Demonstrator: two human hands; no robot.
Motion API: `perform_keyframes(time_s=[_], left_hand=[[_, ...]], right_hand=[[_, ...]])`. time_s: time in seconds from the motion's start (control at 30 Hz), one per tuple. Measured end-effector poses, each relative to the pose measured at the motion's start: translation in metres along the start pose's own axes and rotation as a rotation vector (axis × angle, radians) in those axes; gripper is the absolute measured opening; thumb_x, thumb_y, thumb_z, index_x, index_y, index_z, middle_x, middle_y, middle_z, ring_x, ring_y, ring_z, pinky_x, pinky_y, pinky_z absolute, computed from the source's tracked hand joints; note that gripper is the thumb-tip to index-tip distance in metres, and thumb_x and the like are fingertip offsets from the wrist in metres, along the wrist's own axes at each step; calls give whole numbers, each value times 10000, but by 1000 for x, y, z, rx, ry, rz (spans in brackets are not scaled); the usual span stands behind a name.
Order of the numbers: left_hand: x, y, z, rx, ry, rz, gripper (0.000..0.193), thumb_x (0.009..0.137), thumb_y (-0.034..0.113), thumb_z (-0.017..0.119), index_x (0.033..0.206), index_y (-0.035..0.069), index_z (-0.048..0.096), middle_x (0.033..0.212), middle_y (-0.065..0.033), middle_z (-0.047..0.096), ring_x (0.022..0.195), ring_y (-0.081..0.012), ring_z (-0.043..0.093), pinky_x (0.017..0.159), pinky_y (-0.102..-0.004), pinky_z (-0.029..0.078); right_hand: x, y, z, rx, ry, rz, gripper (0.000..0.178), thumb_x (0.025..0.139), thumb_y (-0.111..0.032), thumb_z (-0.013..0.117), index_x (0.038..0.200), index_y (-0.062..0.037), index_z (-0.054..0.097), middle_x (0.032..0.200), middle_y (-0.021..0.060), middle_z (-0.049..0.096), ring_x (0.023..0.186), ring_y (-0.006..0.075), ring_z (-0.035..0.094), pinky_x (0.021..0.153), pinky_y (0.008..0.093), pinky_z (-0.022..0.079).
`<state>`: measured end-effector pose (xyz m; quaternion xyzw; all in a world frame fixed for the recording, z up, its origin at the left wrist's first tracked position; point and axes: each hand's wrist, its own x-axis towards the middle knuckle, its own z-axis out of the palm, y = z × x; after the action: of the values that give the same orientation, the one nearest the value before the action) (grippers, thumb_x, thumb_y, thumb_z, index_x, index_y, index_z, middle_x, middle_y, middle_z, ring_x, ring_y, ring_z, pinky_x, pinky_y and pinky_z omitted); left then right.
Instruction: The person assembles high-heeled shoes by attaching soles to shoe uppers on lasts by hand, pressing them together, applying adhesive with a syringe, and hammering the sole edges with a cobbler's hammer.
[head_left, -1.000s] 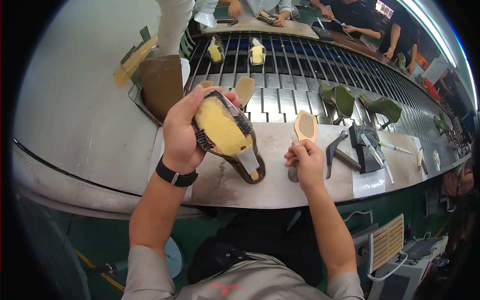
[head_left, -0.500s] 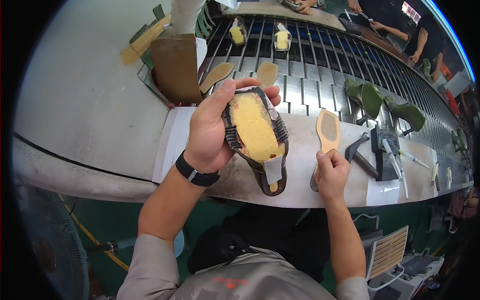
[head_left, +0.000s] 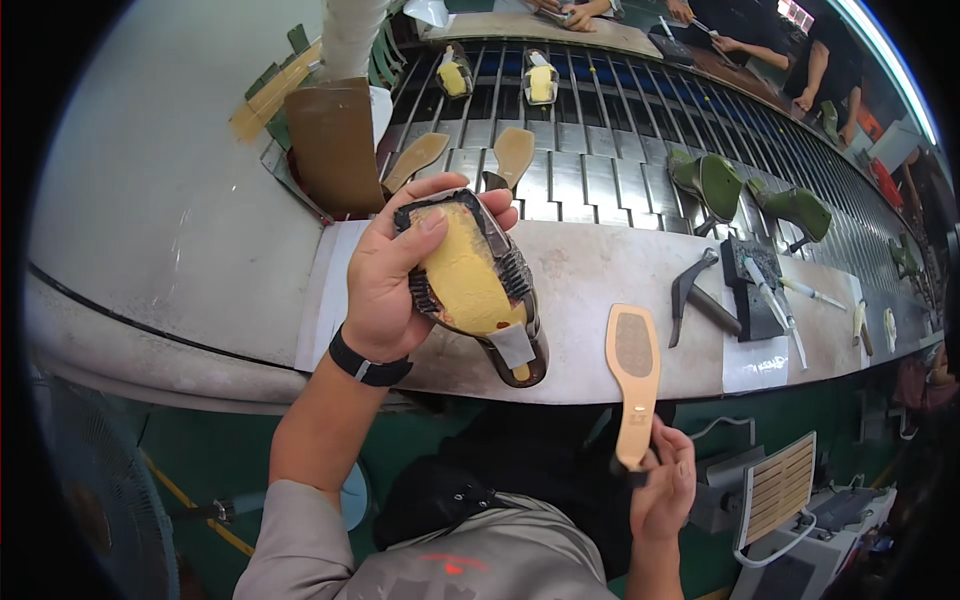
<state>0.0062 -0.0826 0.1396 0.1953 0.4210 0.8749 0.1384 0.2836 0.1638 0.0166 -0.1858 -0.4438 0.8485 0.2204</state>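
My left hand (head_left: 385,270) is closed round a shoe upper on its last (head_left: 465,275), bottom side up. Its underside is yellow with dark pleated edges, and a small white patch sits by the heel end. The left thumb presses on the yellow surface. In my right hand (head_left: 665,485), low beyond the bench edge, is a tan shoe sole (head_left: 635,385) with a greyish-brown oval panel, gripped at its narrow heel end. A dark piece shows under that end; its kind is unclear.
Lasting pliers (head_left: 705,295) lie on the bench (head_left: 570,300) beside a black block (head_left: 750,290) with white-handled brushes (head_left: 770,300). Green heeled shoes (head_left: 705,185), tan soles (head_left: 513,155) and two more lasted uppers (head_left: 540,80) rest on the slatted conveyor. Co-workers' hands (head_left: 580,15) are across it.
My right hand has drawn the sole down and toward me, past the bench edge. The left hand has shifted slightly left with the shoe, its thumb now over the yellow underside.
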Motion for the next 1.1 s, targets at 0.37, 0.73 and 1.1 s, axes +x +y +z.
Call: perform_keyframes(time_s=[0.37, 0.73, 1.1], left_hand=[[-2, -20, 44, 160, -283, -46, 515, 1049, 161, 699, 1499, 28, 487, 1367, -298, 687, 1328, -367, 667, 1094, -471, 574], [-30, -26, 47, -13, -392, -105, 667, 1059, 595, 605, 1362, 1, 581, 1369, -324, 676, 1273, -382, 692, 1061, -514, 581], [-37, -27, 42, 70, -460, 1, 782, 855, 425, 894, 1369, -60, 561, 1360, -340, 666, 1278, -381, 692, 1082, -491, 569]], right_hand=[[21, -15, 59, -91, -340, -52, 241, 1060, -155, 678, 1045, 83, 713, 1017, 210, 775, 768, 252, 767, 691, 395, 657], [28, -56, 145, -288, -547, 64, 294, 1070, -154, 651, 970, 93, 775, 786, 152, 795, 670, 157, 758, 591, 286, 604], [28, -52, 147, -371, -613, -12, 291, 1065, -127, 622, 986, 113, 766, 790, 164, 796, 688, 188, 786, 582, 294, 624]])
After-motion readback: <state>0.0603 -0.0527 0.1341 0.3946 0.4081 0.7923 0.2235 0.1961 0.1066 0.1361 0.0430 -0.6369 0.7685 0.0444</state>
